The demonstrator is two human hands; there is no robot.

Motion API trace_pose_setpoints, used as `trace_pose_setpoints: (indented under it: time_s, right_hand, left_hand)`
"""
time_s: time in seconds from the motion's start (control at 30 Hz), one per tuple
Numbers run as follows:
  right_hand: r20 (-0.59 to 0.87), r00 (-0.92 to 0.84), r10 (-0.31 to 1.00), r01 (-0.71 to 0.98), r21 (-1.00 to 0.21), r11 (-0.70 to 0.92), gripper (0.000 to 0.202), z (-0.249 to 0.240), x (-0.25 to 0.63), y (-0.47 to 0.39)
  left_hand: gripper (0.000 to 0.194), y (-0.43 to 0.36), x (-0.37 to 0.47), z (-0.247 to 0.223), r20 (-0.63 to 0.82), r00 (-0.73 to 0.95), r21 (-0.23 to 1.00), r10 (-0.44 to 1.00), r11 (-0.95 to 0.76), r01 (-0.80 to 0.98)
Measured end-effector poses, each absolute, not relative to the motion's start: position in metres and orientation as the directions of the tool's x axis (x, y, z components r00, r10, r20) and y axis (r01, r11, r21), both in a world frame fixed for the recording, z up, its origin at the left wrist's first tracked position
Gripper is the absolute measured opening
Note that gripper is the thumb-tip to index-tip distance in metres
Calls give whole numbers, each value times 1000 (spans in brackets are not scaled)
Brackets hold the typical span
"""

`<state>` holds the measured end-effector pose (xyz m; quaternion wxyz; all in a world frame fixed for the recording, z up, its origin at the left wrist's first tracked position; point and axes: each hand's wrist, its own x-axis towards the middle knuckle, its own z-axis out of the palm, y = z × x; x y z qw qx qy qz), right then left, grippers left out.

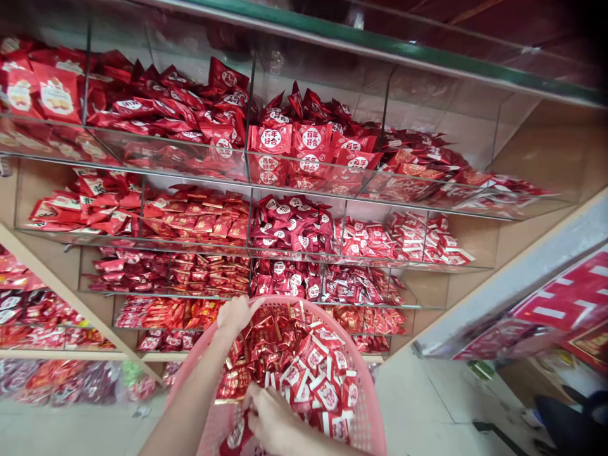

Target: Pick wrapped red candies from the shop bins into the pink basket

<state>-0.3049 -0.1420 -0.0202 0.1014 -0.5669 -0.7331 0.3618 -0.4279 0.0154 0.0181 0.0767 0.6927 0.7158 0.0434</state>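
Note:
A pink perforated basket (pixel 373 396) holds many small red packets, some with white ends and some with gold print. My left hand (pixel 237 315) is closed on the basket's far rim. Down inside the basket, toward its near left part, is my right hand (pixel 270 415), its fingers curled among the packets. A dark red packet (pixel 236 437) with a white label lies at its fingertips. The fingers look bent round something too hidden to make out.
Ahead stands a shelf with glass dividers (pixel 308 253), its compartments full of red packets. Bagged goods (pixel 66 380) lie on the floor at the left. At the right are a red patterned panel (pixel 570 297) and a dark object (pixel 574 418) on the tiled floor.

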Motion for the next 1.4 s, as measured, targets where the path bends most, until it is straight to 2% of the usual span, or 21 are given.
trace_pose_setpoints:
  time_s: [0.1,0.27,0.37,0.43,0.5,0.6,0.87,0.93,1.0,1.13,1.23,1.33,1.4]
  right_hand:
    - [-235,-265,935,714,-699,27,23,-21,-305,-138]
    - [-469,-253,846,555,-787,-269,22,-34,-312,-134]
    - [-508,-241,827,521,-787,-331,24,-48,-318,-137]
    - [-456,-220,863,548,-789,-277,24,-56,-319,-140]
    - [-351,-205,914,624,-766,-155,22,-62,-318,-143]
    - [-248,-272,930,740,-672,37,21,-64,-313,-144]
    - [-312,-464,829,831,-479,284,37,-36,-315,-139]
    - [-363,-481,798,841,-447,304,36,-25,-315,-138]
    - [-350,-458,817,852,-435,291,29,-9,-311,-135]
    - [-122,-441,889,775,-552,308,22,45,-289,-115]
    - [166,-459,873,649,-608,457,21,99,-263,-81]
    - [461,-309,832,702,-480,527,31,142,-236,-40]
    - [568,-287,771,757,-359,546,46,159,-222,-15]
  left_hand:
    - [79,15,-428,18,-47,-34,161,998,41,986]
    - [77,16,-428,17,-60,-46,165,997,56,985]
    - [77,16,-428,18,-58,-40,166,998,49,985]
    - [77,16,-428,19,-54,-38,164,998,47,985]
    - [77,16,-428,19,-54,-39,163,998,47,986]
    - [77,17,-428,17,-44,-38,164,998,44,986]
    - [82,19,-429,13,-28,-39,181,999,43,982]
    - [81,18,-429,14,-23,-36,183,999,40,982]
    - [80,17,-429,15,-24,-36,189,999,40,981]
    - [78,17,-430,14,-34,-42,210,999,49,977]
    - [77,19,-431,13,-44,-41,228,998,50,972]
    - [78,19,-432,11,-45,-42,237,998,51,970]
    - [80,19,-432,11,-35,-43,230,998,50,972]
